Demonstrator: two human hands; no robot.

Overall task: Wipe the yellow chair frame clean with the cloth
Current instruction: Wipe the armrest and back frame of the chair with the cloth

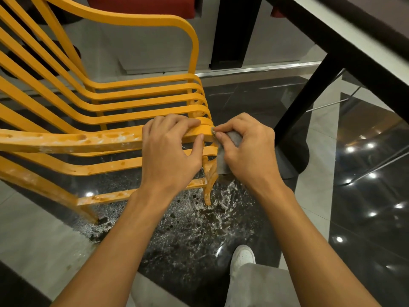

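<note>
One yellow chair frame (66, 141) and one grey cloth (223, 162) are in play: the frame looks rigid, smooth and steady, best braced by a slat, while the cloth looks soft and limp, best bunched in the fingertips. Two hands work at the frame's front bend: the left hand (170, 151) grips a slat just behind it, and the right hand (247, 151) pinches the cloth against it.

No legible text or labels
</note>
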